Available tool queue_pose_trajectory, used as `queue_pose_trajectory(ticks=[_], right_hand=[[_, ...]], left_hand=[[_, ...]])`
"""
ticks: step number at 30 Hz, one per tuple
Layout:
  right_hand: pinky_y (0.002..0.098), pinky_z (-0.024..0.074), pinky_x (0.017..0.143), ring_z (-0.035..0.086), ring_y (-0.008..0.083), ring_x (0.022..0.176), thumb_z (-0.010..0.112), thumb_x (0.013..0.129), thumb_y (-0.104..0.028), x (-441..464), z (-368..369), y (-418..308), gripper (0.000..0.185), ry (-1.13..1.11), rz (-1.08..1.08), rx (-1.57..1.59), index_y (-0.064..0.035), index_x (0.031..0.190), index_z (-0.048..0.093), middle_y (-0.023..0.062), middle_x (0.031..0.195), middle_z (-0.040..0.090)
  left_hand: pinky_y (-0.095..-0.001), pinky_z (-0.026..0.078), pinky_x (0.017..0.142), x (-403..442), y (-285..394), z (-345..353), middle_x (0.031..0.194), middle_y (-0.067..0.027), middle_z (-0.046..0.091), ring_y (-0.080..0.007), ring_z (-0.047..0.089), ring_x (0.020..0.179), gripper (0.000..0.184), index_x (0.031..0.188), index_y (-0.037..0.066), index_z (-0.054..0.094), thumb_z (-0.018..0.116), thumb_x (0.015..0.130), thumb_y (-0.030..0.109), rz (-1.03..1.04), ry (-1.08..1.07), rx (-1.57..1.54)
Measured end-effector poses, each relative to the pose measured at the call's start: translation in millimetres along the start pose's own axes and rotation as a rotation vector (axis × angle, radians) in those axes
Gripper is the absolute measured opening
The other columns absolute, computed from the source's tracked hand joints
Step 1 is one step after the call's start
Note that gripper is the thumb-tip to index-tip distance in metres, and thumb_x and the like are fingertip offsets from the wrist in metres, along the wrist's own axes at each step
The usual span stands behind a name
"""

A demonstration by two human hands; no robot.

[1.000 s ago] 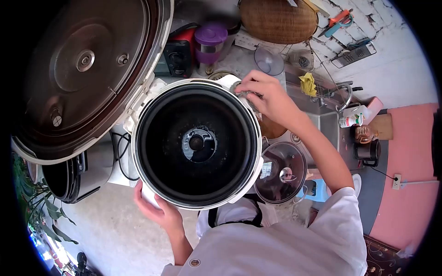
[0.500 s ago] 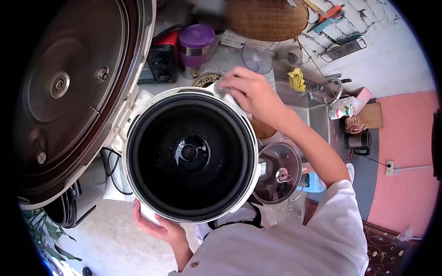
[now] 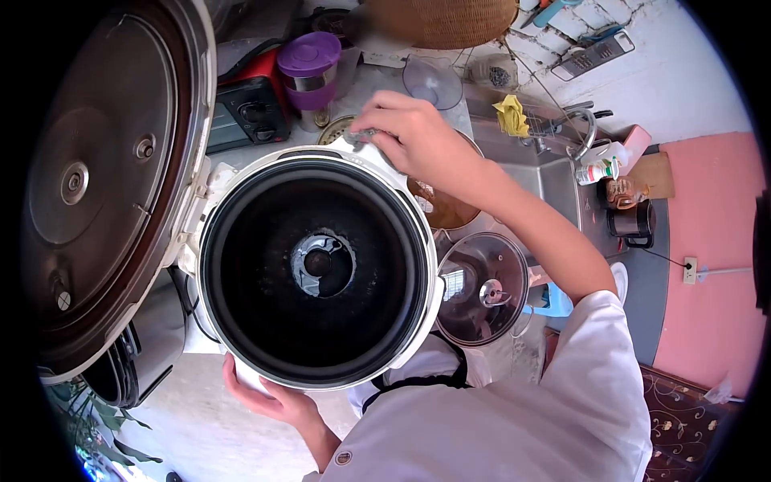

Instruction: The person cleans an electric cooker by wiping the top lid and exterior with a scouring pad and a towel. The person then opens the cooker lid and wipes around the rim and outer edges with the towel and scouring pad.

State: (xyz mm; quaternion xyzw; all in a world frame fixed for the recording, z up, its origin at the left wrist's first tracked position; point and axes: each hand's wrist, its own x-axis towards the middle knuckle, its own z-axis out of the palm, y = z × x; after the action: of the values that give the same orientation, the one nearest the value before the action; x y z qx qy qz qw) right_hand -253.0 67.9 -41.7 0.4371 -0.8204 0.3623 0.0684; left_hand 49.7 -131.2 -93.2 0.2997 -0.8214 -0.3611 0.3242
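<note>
A large white electric cooker [image 3: 434, 308] stands before me, its dark inner pot [image 3: 257, 313] holding a little water at the bottom. Its big brown lid [image 3: 120, 104] is raised on the hinge at the left. My right hand [image 3: 414, 136] reaches across to the far rim, fingers closed over a small grey crumpled thing [image 3: 363, 136], which looks like a scrubber or cloth and is mostly covered. At the near left side, my left hand [image 3: 273, 400] grips the cooker's white outer edge, its thumb against the side.
Right of the cooker are a pot of brown liquid [image 3: 450, 210] and a glass lid [image 3: 474, 313]. Behind stand a red-and-black toaster oven [image 3: 249, 112] and a purple-lidded cup [image 3: 312, 68]. A metal sink [image 3: 554, 189] with a yellow cloth [image 3: 511, 116] lies at right.
The view has shifted, and the cooker with its lid appears further left. My right hand has moved slightly left and up along the far rim; my left hand keeps its hold.
</note>
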Motion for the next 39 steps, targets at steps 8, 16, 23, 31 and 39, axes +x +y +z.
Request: queue_pose_trajectory(ticks=[8,16,23,31,39], right_hand=[[0.0375,0.05,0.072,0.062,0.0293,0.086,0.062,0.076,0.01,-61,-26,-16,0.028,-0.088,0.089,0.058,-0.0028,0.101,0.067,0.0106,0.096,0.06],[0.0362,0.0505,0.075,0.061,0.0286,0.084,0.061,0.082,0.002,-60,-22,3,0.012,-0.073,-0.14,0.013,-0.0001,0.093,0.064,0.0109,0.092,0.06],[0.0394,0.0518,0.074,0.061,0.0286,0.089,0.06,0.073,0.005,-33,-21,14,0.022,-0.109,-0.153,0.012,-0.0022,0.092,0.065,0.0097,0.09,0.057],[0.0403,0.0508,0.075,0.062,0.0299,0.088,0.059,0.082,-0.001,-38,-19,6,0.012,-0.137,-0.154,0.03,-0.0002,0.093,0.065,0.0108,0.093,0.058],[0.0332,0.0534,0.081,0.064,0.0132,0.093,0.059,0.096,-0.025,-92,-98,-6,0.029,0.084,0.566,0.564,-0.0098,0.119,0.064,0.0086,0.096,0.065]], left_hand=[[-0.0399,0.032,0.108,-2,2,2,0.13,-0.0154,0.05,-0.0275,0.047,0.124,0.046,0.131,-0.003,0.047,0.046,0.099,0.031,-0.052,0.05,-0.002],[-0.0415,0.028,0.11,-1,8,3,0.131,-0.0152,0.048,-0.0279,0.044,0.126,0.049,0.13,-0.002,0.047,0.044,0.1,0.037,-0.074,0.04,-0.041],[-0.0382,0.032,0.106,-1,14,7,0.125,-0.0144,0.051,-0.0261,0.049,0.119,0.042,0.128,-0.003,0.049,0.045,0.1,0.029,-0.084,0.07,-0.084],[-0.0387,0.032,0.107,0,14,5,0.13,-0.0158,0.049,-0.0263,0.046,0.123,0.044,0.13,-0.002,0.047,0.045,0.099,0.03,-0.119,0.068,-0.094],[-0.0377,0.048,0.089,-12,54,-7,0.115,-0.0176,0.056,-0.0275,0.057,0.105,0.036,0.123,-0.005,0.05,0.045,0.096,0.019,0.27,0.281,-0.096]])
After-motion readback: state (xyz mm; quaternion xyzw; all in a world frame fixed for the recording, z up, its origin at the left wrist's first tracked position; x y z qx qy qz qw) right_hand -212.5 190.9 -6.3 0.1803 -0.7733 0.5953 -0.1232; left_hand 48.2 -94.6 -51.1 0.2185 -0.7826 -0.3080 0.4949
